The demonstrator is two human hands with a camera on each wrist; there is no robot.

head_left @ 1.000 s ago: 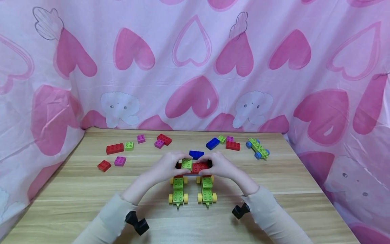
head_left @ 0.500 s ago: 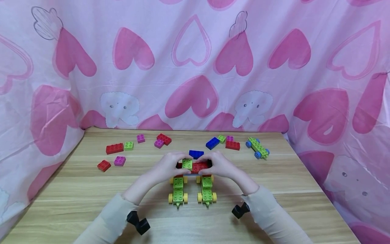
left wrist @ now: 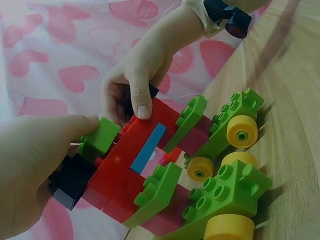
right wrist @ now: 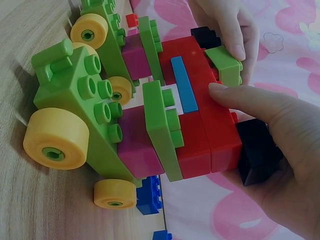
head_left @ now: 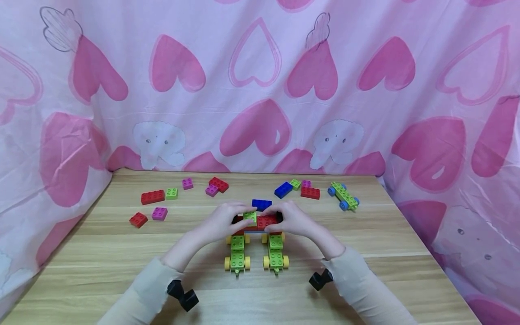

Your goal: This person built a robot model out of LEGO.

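A toy-brick assembly stands on the table, with red bricks (right wrist: 197,150) across the top and a thin blue piece (right wrist: 185,85) below them. Two green wheeled bases (head_left: 237,259) with yellow wheels (left wrist: 242,131) carry it, with purple bricks (right wrist: 137,142) and green bricks (left wrist: 157,192) between. My left hand (head_left: 227,221) pinches a small green brick (left wrist: 101,136), tilted on top of the red row. My right hand (head_left: 294,220) holds the red row's right end, thumb on the near face. Black bricks (right wrist: 256,150) cap the ends; the fingers behind are partly hidden.
Loose red (head_left: 153,197), green (head_left: 172,193) and purple bricks (head_left: 160,213) lie at the back left. A blue brick (head_left: 262,205) sits just behind the assembly. More bricks and a green car base (head_left: 343,196) with blue wheels are at the back right.
My left thumb has shifted up onto the near side of the small green brick, covering part of it. The right hand and the wheeled bases have hardly moved.
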